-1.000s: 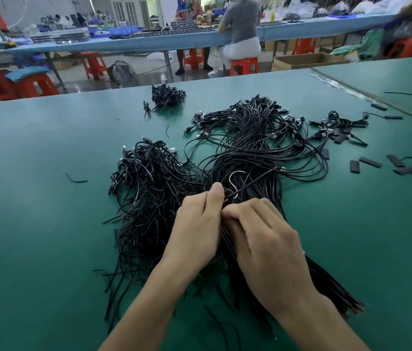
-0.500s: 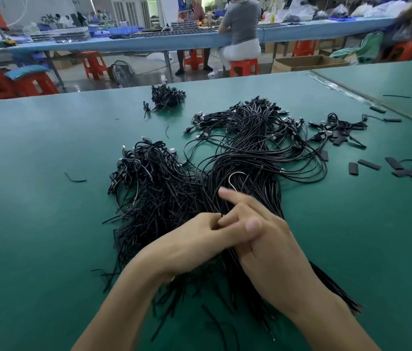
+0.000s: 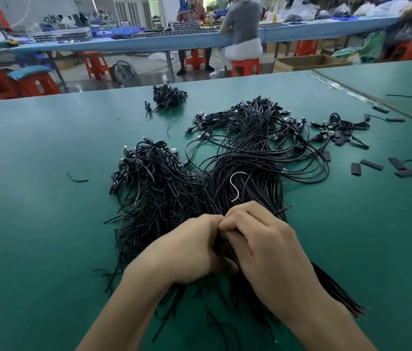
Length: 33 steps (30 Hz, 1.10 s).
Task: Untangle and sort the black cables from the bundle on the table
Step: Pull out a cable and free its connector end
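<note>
Hands: left hand [image 3: 189,249], right hand [image 3: 270,247] curled together, pinching strands of bundle [image 3: 248,168] (grip half hidden)
Change: right forefinger now tucked
Meaning: separating pull probably next

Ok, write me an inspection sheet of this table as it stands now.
Surface: green table; a taped seam at far right.
Job's things: big bundle fanned out mid-table; second pile to its left; small pile far back; tangle at right.
Clutter: short black sleeve pieces at right; one offcut at left.
Hands: left hand and right hand meet over the bundle's near end, fingers curled, pinching strands.
Cables: black, with plugs at the far ends; a pale S-shaped tie lies on the bundle.
Surroundings: a seated person at a blue bench, red stools, a fan, a box.
</note>
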Each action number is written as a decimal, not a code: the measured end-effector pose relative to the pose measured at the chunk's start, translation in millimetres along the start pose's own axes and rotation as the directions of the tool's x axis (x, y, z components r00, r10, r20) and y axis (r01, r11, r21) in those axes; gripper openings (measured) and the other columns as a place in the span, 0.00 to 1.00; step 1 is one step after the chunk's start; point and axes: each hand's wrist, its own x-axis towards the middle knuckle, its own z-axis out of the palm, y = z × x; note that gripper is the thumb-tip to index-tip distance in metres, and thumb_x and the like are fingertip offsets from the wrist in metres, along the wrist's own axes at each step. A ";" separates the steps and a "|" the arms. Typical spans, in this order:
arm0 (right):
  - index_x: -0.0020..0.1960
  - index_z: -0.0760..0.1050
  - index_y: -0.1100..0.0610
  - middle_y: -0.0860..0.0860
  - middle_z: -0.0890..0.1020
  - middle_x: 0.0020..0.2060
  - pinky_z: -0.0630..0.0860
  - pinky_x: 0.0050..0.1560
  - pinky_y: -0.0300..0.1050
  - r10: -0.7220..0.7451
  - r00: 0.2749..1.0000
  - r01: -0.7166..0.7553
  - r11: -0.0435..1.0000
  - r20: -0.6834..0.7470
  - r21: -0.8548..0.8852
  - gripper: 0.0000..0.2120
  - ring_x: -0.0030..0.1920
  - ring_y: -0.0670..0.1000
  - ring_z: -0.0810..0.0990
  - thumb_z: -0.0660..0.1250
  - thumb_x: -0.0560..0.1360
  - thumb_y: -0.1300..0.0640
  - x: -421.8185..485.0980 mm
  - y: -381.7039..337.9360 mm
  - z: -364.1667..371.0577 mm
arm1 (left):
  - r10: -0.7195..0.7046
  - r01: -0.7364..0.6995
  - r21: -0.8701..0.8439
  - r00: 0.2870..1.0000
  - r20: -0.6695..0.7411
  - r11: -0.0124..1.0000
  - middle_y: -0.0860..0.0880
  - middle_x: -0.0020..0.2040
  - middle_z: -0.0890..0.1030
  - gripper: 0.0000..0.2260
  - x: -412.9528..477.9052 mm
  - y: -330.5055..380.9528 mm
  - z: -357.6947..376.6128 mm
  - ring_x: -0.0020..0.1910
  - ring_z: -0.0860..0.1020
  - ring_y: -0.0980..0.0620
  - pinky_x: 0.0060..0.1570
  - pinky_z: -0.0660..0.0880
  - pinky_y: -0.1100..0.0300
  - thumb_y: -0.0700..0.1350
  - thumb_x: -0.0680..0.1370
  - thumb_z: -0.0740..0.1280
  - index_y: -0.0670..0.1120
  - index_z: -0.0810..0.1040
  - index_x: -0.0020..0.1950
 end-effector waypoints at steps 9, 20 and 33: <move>0.52 0.76 0.48 0.46 0.80 0.44 0.79 0.33 0.50 -0.103 0.993 0.103 0.995 -0.055 0.006 0.11 0.36 0.50 0.80 0.66 0.76 0.64 -0.2 0.2 -1.0 | 0.021 -0.009 0.122 0.995 -0.100 0.993 0.45 0.47 0.82 0.06 -0.2 7.1 1.4 0.50 0.81 0.44 0.51 0.78 0.46 0.35 0.75 0.68 0.43 0.78 0.51; 0.51 0.69 0.51 0.45 0.78 0.43 0.73 0.28 0.41 -0.170 0.954 0.145 0.982 -0.246 -0.119 0.14 0.36 0.46 0.73 0.66 0.75 0.68 2.5 2.3 3.5 | -0.050 -0.007 -0.349 0.987 -0.154 0.937 0.42 0.41 0.81 0.13 -2.1 14.8 4.9 0.37 0.80 0.44 0.37 0.78 0.50 0.41 0.68 0.64 0.42 0.76 0.52; 0.44 0.68 0.46 0.44 0.80 0.39 0.76 0.39 0.40 0.386 0.864 -0.179 0.834 -0.322 0.521 0.15 0.38 0.47 0.78 0.68 0.78 0.64 4.6 3.0 7.1 | -0.016 -0.165 -0.391 0.908 -0.420 0.905 0.48 0.51 0.84 0.06 8.1 27.4 20.2 0.51 0.81 0.54 0.58 0.77 0.53 0.45 0.82 0.64 0.48 0.80 0.56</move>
